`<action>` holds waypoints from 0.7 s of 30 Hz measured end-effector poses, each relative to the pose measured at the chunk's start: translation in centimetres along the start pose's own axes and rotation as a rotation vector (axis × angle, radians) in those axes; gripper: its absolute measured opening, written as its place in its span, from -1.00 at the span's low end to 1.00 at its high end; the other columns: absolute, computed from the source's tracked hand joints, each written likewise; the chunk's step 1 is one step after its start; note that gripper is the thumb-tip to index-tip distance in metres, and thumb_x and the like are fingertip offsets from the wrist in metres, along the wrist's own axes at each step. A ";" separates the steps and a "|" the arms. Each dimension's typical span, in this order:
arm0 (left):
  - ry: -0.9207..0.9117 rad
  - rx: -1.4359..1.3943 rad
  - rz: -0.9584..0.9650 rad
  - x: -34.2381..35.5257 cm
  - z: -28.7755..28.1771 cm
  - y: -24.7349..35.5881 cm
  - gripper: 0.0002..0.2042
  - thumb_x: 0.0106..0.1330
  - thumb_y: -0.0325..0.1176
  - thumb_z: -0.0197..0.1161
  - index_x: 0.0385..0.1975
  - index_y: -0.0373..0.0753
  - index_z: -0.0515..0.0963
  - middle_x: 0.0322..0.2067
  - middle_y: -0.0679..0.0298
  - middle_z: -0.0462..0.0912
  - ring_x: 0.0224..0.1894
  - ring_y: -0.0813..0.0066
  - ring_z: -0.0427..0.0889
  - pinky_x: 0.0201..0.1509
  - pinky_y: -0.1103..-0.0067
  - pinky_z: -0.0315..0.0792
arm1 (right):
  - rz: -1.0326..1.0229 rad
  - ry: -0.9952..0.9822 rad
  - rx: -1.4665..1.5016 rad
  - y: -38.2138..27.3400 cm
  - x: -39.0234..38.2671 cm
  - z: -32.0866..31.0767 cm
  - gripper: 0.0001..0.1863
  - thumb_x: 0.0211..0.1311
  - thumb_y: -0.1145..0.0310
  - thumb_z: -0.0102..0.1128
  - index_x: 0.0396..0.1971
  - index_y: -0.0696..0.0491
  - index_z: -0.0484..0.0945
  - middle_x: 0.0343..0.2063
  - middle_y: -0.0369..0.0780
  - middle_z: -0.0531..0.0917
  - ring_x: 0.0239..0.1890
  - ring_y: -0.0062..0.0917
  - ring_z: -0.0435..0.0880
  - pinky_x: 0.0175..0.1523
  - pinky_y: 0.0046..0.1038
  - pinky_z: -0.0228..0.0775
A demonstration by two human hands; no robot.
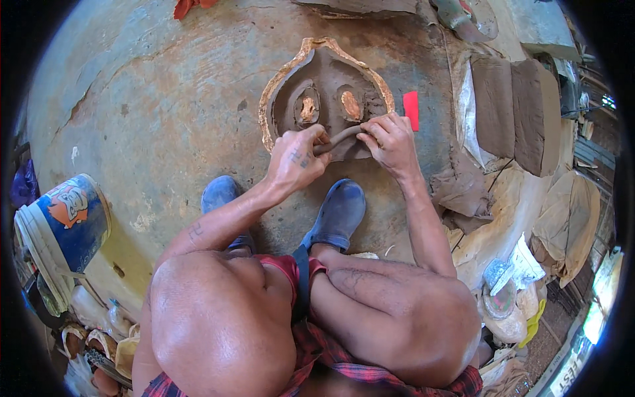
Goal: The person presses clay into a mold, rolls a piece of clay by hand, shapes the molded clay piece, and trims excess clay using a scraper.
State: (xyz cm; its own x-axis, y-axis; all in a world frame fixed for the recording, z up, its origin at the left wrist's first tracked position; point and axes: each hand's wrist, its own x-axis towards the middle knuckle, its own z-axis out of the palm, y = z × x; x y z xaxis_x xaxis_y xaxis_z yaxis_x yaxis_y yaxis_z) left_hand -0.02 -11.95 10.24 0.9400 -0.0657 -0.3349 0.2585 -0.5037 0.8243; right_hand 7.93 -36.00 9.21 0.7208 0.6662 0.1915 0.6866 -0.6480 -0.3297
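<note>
Between my two hands stretches a roll of dark grey clay (pixel 341 137), slightly bent. My left hand (pixel 296 156) pinches its lower left end between thumb and fingers. At the upper right end, my right hand (pixel 390 141) has its fingers closed on the roll. Just beneath lies a rounded mould (pixel 266 99) with a pale, rough rim and a narrow neck at the far side. Dark clay (pixel 329 79) lines its inside, around two oval openings that show an orange-brown surface. My hands cover part of the mould's near edge.
A flat red piece (pixel 411 110) lies right of the mould. Farther right stand large dark clay blocks (pixel 512 109) on a white sheet. A blue and white bucket (pixel 73 221) is at the left. My blue clogs (pixel 340 210) rest on the concrete floor (pixel 152 126).
</note>
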 end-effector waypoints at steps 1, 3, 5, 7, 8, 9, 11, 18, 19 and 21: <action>0.013 -0.004 -0.005 0.2 -0.3 0.0 -0.72 0.12 -0.38 0.49 -0.17 -0.27 0.71 -0.27 -0.01 0.80 -0.17 0.05 0.82 -0.04 0.32 0.64 | 0.000 -0.002 0.000 0.2 0.1 0.2 -0.78 0.03 0.26 0.57 -0.32 -0.06 0.74 -0.30 -0.38 0.72 -0.12 -0.46 0.65 -0.01 -0.28 0.36; 0.035 0.009 0.019 0.4 -0.4 -0.4 -0.73 0.12 -0.39 0.48 -0.17 -0.27 0.71 -0.29 -0.01 0.80 -0.19 0.06 0.82 -0.06 0.32 0.64 | 0.009 -0.072 -0.010 0.7 0.2 0.6 -0.72 -0.03 0.21 0.60 -0.33 -0.05 0.72 -0.29 -0.36 0.70 -0.10 -0.42 0.63 0.00 -0.26 0.37; 0.058 0.024 0.038 0.6 -0.7 -0.8 -0.73 0.12 -0.39 0.47 -0.17 -0.27 0.72 -0.31 0.00 0.80 -0.21 0.06 0.82 -0.08 0.32 0.64 | 0.050 -0.088 -0.042 0.5 1.0 0.2 -0.66 -0.09 0.18 0.63 -0.31 -0.05 0.71 -0.26 -0.34 0.69 -0.07 -0.39 0.62 0.01 -0.25 0.37; 0.092 0.069 0.091 0.8 -1.3 -0.8 -0.73 0.13 -0.39 0.47 -0.16 -0.26 0.72 -0.31 0.01 0.80 -0.22 0.07 0.82 -0.13 0.33 0.64 | 0.094 -0.105 -0.079 0.3 1.4 0.1 -0.60 -0.14 0.15 0.65 -0.29 -0.05 0.70 -0.23 -0.32 0.68 -0.05 -0.35 0.60 0.03 -0.24 0.37; 0.088 0.066 0.091 1.0 -1.5 -0.6 -0.73 0.13 -0.39 0.47 -0.16 -0.26 0.72 -0.31 0.01 0.80 -0.22 0.07 0.82 -0.13 0.33 0.64 | 0.129 -0.117 -0.109 0.4 1.5 0.1 -0.48 -0.22 0.11 0.68 -0.20 -0.06 0.68 -0.14 -0.30 0.66 0.02 -0.32 0.57 0.06 -0.22 0.38; 0.072 0.059 0.017 1.2 -1.8 -0.2 -0.74 0.13 -0.39 0.47 -0.17 -0.26 0.73 -0.31 0.02 0.80 -0.22 0.07 0.82 -0.14 0.33 0.63 | 0.164 -0.128 -0.139 0.5 1.5 0.0 -0.36 -0.29 0.06 0.71 -0.11 -0.08 0.67 -0.06 -0.29 0.64 0.08 -0.29 0.54 0.10 -0.20 0.39; 0.096 0.104 0.005 1.4 -2.3 -1.0 -0.75 0.14 -0.39 0.48 -0.17 -0.26 0.73 -0.37 0.04 0.80 -0.28 0.10 0.82 -0.17 0.33 0.62 | 0.117 -0.097 -0.122 0.3 2.6 -1.2 -0.23 -0.37 0.03 0.72 -0.01 -0.10 0.64 0.01 -0.29 0.62 0.13 -0.28 0.52 0.15 -0.18 0.38; 0.157 0.113 0.097 2.2 -2.4 -0.9 -0.75 0.13 -0.39 0.49 -0.18 -0.24 0.72 -0.42 0.03 0.77 -0.34 0.11 0.80 -0.20 0.34 0.60 | 0.062 -0.177 -0.219 1.3 4.1 -1.3 0.12 -0.48 -0.02 0.76 0.33 -0.23 0.49 0.28 -0.29 0.48 0.30 -0.23 0.41 0.29 -0.09 0.32; 0.133 0.110 0.053 2.3 -3.2 -0.3 -0.75 0.12 -0.39 0.49 -0.18 -0.23 0.73 -0.40 0.02 0.77 -0.31 0.09 0.80 -0.19 0.32 0.59 | 0.060 -0.178 -0.215 1.1 4.0 -1.1 0.12 -0.48 -0.02 0.76 0.33 -0.23 0.49 0.28 -0.29 0.48 0.30 -0.23 0.41 0.29 -0.09 0.32; 0.110 0.108 0.005 2.6 -3.5 -0.1 -0.75 0.12 -0.38 0.49 -0.19 -0.22 0.73 -0.37 0.02 0.77 -0.29 0.07 0.79 -0.18 0.31 0.59 | 0.040 -0.141 -0.168 0.7 3.7 -0.9 0.16 -0.44 -0.01 0.76 0.40 -0.27 0.43 0.34 -0.27 0.43 0.35 -0.21 0.36 0.33 -0.07 0.28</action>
State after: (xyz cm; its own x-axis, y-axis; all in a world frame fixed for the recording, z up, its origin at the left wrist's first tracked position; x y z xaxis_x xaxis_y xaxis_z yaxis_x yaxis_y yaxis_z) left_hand 3.12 -9.06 10.85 0.9615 0.0229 -0.2739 0.2335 -0.5934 0.7703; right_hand 11.15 -34.29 10.49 0.7352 0.6762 0.0468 0.6727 -0.7194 -0.1733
